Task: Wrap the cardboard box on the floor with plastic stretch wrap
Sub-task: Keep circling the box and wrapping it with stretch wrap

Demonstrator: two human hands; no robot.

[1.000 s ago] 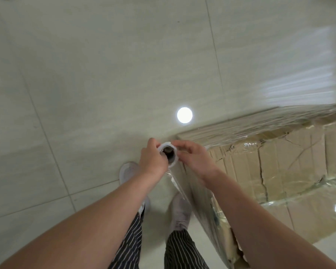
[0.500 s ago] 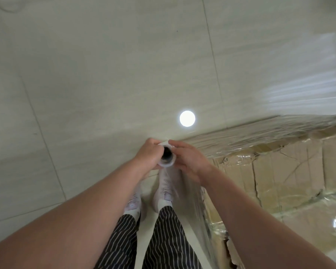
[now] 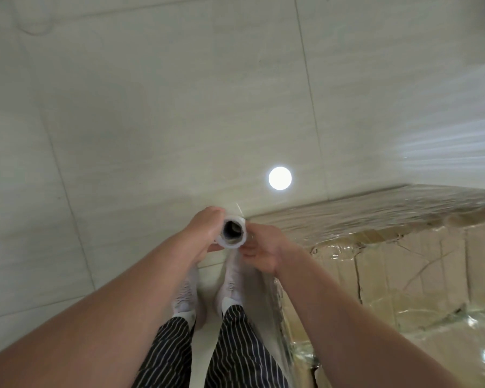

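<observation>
Head view, looking down past both bare forearms.

Left hand [image 3: 203,233]: the fingers are curled against the left side of the stretch wrap roll [image 3: 233,233] and grip it.

Right hand [image 3: 265,252]: the fingers [image 3: 248,249] are curled against the lower right side of the same roll and grip it. The fingertips touch the rim of the roll.

Roll: held upright between the two hands, with the open core end facing the camera. The dark hollow of the core is visible.

Film [image 3: 268,312]: a clear sheet hangs from the roll. It passes just below the right-hand fingers and runs down along the near side of the cardboard box [image 3: 420,278].

Cardboard box: it rests on the floor [image 3: 151,121], to the right of the right-hand fingers and below them. One upper corner lies just beside the roll. Wrinkled, glossy film already covers the far part of the top face and parts of the rest. The cardboard under it is creased and cracked.

Floor: pale tiles with thin joints extend beyond and to the left of the left-hand fingers. A round bright reflection [image 3: 280,178] lies beyond the fingertips, slightly right of the roll.

Feet: two pale shoes [image 3: 231,281] stand side by side on the floor directly beneath the fingers. Striped trousers [image 3: 235,348] show nearer the camera.
</observation>
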